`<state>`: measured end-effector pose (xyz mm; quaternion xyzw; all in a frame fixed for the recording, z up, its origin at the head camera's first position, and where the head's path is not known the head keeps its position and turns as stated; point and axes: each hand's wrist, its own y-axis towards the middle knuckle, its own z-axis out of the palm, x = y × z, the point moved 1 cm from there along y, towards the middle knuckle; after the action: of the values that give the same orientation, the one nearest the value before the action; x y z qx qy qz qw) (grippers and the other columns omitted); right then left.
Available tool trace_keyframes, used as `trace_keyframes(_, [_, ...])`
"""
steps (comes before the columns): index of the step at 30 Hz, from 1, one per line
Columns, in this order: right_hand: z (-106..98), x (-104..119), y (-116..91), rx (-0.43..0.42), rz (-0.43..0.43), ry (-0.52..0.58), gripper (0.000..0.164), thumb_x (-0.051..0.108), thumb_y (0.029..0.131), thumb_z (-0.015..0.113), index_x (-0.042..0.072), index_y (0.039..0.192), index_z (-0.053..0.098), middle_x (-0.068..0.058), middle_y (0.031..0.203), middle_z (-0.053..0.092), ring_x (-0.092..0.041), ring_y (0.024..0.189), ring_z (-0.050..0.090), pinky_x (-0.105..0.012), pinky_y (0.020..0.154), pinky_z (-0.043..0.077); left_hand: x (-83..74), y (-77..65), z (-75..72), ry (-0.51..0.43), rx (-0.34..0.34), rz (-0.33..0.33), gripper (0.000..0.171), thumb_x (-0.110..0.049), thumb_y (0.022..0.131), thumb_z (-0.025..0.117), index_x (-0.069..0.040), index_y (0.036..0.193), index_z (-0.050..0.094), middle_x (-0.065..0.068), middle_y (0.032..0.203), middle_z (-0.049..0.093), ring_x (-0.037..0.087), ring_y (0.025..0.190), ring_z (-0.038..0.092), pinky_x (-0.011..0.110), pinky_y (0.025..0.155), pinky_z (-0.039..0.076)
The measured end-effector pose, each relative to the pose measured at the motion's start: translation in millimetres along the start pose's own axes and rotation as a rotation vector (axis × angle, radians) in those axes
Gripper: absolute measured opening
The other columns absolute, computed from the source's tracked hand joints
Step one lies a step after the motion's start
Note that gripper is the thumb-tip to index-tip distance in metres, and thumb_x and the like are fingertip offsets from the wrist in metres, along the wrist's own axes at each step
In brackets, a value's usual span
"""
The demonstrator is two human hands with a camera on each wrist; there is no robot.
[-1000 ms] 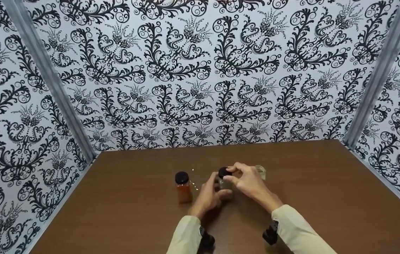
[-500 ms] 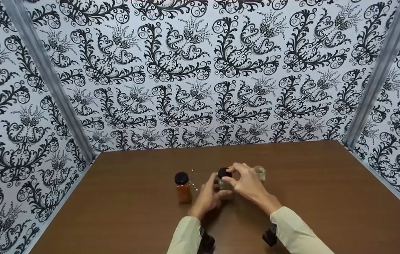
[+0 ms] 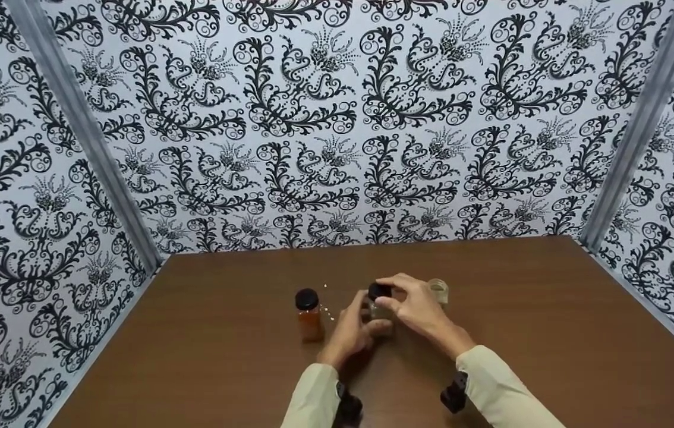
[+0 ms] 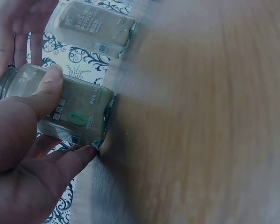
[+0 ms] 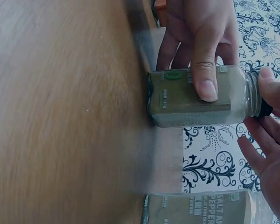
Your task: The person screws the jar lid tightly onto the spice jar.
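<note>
A square glass spice jar (image 3: 382, 311) of grey-brown powder stands upright on the table. My left hand (image 3: 353, 328) grips its body, thumb across the label, as the left wrist view shows on the jar (image 4: 77, 109). My right hand (image 3: 419, 302) pinches the black cap (image 3: 379, 290) at the jar's top between thumb and fingers. In the right wrist view the cap (image 5: 265, 107) sits at the threaded neck. Just beyond my right hand stands a second glass jar (image 3: 440, 291), lidless in the head view, with "salt and pepper" lettering on its side (image 4: 91, 25).
A jar of orange-red spice (image 3: 310, 324) with a black lid stands left of my left hand. Small white specks (image 3: 326, 311) lie on the brown table (image 3: 224, 333) beside it. Patterned walls (image 3: 313, 148) enclose the table's back and sides.
The right hand's fingers have shifted slightly around the cap, its index finger now reaching further across the top. The left hand and the jars stay in place.
</note>
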<state>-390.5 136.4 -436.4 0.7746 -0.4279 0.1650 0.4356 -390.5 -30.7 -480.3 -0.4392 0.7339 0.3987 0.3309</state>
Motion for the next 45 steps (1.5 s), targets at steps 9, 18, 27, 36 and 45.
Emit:
trace_keyframes(9, [1.7, 2.0, 0.2, -0.035, 0.038, 0.047, 0.033, 0.020, 0.081, 0.082, 0.007, 0.110, 0.074, -0.006, 0.110, 0.073, -0.022, 0.104, 0.069, -0.042, 0.094, 0.056, 0.2, 1.1, 0.7, -0.055, 0.012, -0.038, 0.051, -0.017, 0.087, 0.078, -0.015, 0.131, 0.052, 0.016, 0.121, 0.063, 0.028, 0.105, 0.066, 0.022, 0.045, 0.044])
trace_keyframes(18, [1.9, -0.2, 0.5, -0.059, -0.013, -0.001, 0.032, 0.022, 0.079, 0.084, 0.007, 0.105, 0.075, -0.005, 0.107, 0.074, -0.023, 0.102, 0.070, -0.040, 0.094, 0.056, -0.5, 0.6, 1.7, -0.026, -0.004, -0.006, 0.050, -0.020, 0.087, 0.078, -0.014, 0.130, 0.053, 0.017, 0.120, 0.066, 0.028, 0.104, 0.068, 0.020, 0.050, 0.045])
trace_keyframes(27, [-2.4, -0.2, 1.6, 0.008, -0.046, -0.017, 0.032, 0.019, 0.084, 0.080, 0.006, 0.112, 0.074, -0.006, 0.115, 0.073, -0.027, 0.111, 0.068, -0.046, 0.102, 0.051, 0.4, 0.8, 2.1, -0.088, 0.007, -0.031, 0.048, -0.013, 0.088, 0.076, -0.016, 0.130, 0.053, 0.016, 0.116, 0.064, 0.023, 0.096, 0.066, 0.020, 0.044, 0.041])
trace_keyframes(36, [-3.9, 5.1, 3.5, 0.074, -0.093, -0.047, 0.033, 0.016, 0.087, 0.076, 0.003, 0.118, 0.072, -0.011, 0.118, 0.070, -0.030, 0.112, 0.067, -0.047, 0.101, 0.052, -0.3, 1.5, 1.6, -0.018, -0.006, 0.024, 0.050, -0.019, 0.088, 0.077, -0.015, 0.132, 0.053, 0.014, 0.115, 0.065, 0.025, 0.100, 0.065, 0.022, 0.058, 0.045])
trace_keyframes(45, [-1.9, 6.3, 3.0, 0.066, -0.071, -0.040, 0.033, 0.014, 0.087, 0.076, 0.000, 0.117, 0.071, -0.014, 0.117, 0.069, -0.032, 0.109, 0.067, -0.043, 0.096, 0.055, 1.2, 0.4, 3.0, 0.064, -0.035, 0.083, 0.048, -0.021, 0.088, 0.077, -0.013, 0.129, 0.053, 0.017, 0.115, 0.069, 0.034, 0.109, 0.070, 0.033, 0.074, 0.054])
